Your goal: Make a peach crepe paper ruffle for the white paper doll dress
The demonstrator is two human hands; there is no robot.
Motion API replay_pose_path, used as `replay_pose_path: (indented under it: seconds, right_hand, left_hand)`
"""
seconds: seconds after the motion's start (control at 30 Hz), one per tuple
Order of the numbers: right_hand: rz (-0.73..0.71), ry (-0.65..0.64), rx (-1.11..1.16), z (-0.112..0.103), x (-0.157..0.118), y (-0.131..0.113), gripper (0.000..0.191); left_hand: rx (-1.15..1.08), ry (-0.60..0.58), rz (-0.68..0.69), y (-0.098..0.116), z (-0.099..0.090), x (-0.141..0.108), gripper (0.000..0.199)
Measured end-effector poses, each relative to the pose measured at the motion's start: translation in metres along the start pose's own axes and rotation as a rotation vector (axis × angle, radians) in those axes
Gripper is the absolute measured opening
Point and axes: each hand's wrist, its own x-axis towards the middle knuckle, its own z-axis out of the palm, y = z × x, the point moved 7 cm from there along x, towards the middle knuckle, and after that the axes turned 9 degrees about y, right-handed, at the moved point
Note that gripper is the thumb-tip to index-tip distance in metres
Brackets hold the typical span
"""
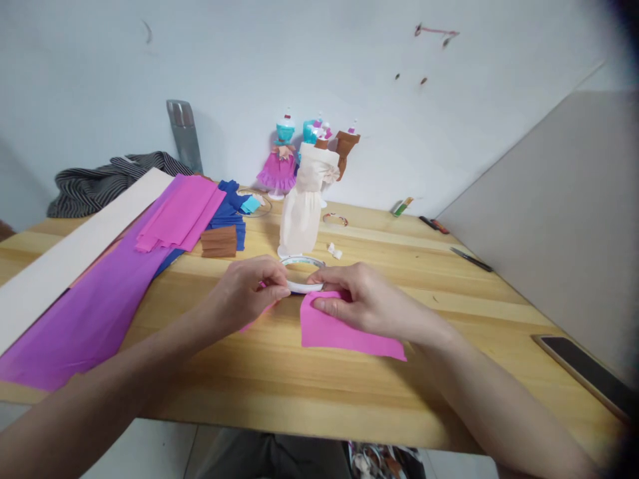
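Tape roll [305,289], white and ring-shaped, sits between the 2 hands at mid-counter, just in front of a small dress form in a cream gown [301,219]. Left hand [257,286]: thumb and fingers pinched together at the roll's left edge. Right hand [357,296]: fingers at the roll's right side, thumb clamped over a pink piece [349,338], which spreads below that hand towards the near edge of the counter [224,392]. More pink shows under the left hand, mostly hidden; cannot tell whether it is gripped.

Behind the cream gown, near the wall: 3 other small forms, of which 1 wears a turquoise top and magenta skirt [278,171] and 1 wears brown [345,152]. Cream scraps [334,251] lie to the right of the gown's foot, a patterned ring [335,218] farther back.

Left side of counter: long white sheet [90,249], purple sheet [100,313], folded pink stack [182,209] on top of the purple, blue pieces [229,216] and a brown stack [218,241] alongside. Striped cloth [114,183] and grey bottle [184,136] at the back.

Right side: green tube [403,207] near the wall, dark slim tool [472,260], phone [584,369] closest to the right arm.
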Motion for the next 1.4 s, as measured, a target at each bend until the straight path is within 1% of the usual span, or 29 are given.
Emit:
replay_pose_path:
  seconds: [0.07, 0.1, 0.17, 0.23, 0.33, 0.4, 0.47, 0.57, 0.6, 0.7, 0.83, 1.0, 1.2, 1.33, 1.4]
  right_hand:
    - [-0.023, 0.022, -0.051, 0.000, -0.001, -0.004, 0.010]
    - [-0.030, 0.025, -0.061, 0.001, -0.002, -0.005, 0.011]
    - [-0.037, 0.024, -0.062, 0.002, -0.003, -0.005, 0.011]
    - [-0.043, 0.021, -0.055, 0.002, -0.003, -0.005, 0.010]
    - [-0.053, 0.021, -0.051, 0.003, -0.004, -0.005, 0.010]
    - [-0.069, 0.029, -0.047, 0.003, -0.006, -0.006, 0.010]
    - [-0.080, 0.040, -0.044, 0.002, -0.007, -0.008, 0.011]
    - [-0.081, 0.056, -0.037, 0.000, -0.008, -0.010, 0.013]
    - [-0.077, 0.063, -0.032, -0.001, -0.008, -0.011, 0.013]
    - [-0.069, 0.080, -0.010, -0.003, -0.008, -0.012, 0.013]
    - [-0.071, 0.062, 0.051, -0.002, -0.007, -0.011, 0.012]
    - [-0.066, 0.044, 0.147, -0.002, -0.007, -0.007, 0.013]
    - [-0.010, 0.044, 0.208, -0.005, -0.005, -0.002, 0.020]
    - [0.055, 0.018, 0.316, -0.004, -0.006, 0.003, 0.027]
    - [0.069, 0.018, 0.351, -0.004, -0.006, 0.005, 0.028]
  left_hand:
    - [0.099, 0.049, 0.110, 0.007, -0.004, 0.002, 0.009]
    - [0.110, 0.051, 0.129, 0.008, -0.005, 0.003, 0.009]
    - [0.067, 0.015, 0.099, 0.005, -0.005, 0.004, 0.009]
    - [-0.057, -0.047, -0.004, -0.002, -0.003, 0.005, 0.009]
    - [-0.308, -0.150, -0.236, -0.016, 0.007, 0.003, 0.009]
    - [-0.438, -0.196, -0.370, -0.024, 0.013, 0.000, 0.015]
    - [-0.542, -0.204, -0.430, -0.026, 0.017, -0.001, 0.024]
    - [-0.642, -0.173, -0.399, -0.020, 0.016, 0.000, 0.038]
    - [-0.653, -0.165, -0.382, -0.018, 0.015, 0.000, 0.039]
    - [-0.621, -0.167, -0.371, -0.014, 0.013, 0.000, 0.030]
    - [-0.615, -0.168, -0.381, -0.013, 0.011, 0.001, 0.031]
    - [-0.582, -0.227, -0.387, -0.015, 0.012, -0.001, 0.026]
    - [-0.545, -0.253, -0.348, -0.012, 0.010, -0.001, 0.022]
    - [-0.467, -0.295, -0.267, -0.007, 0.008, 0.000, 0.023]
    - [-0.450, -0.346, -0.253, -0.002, 0.008, -0.003, 0.020]
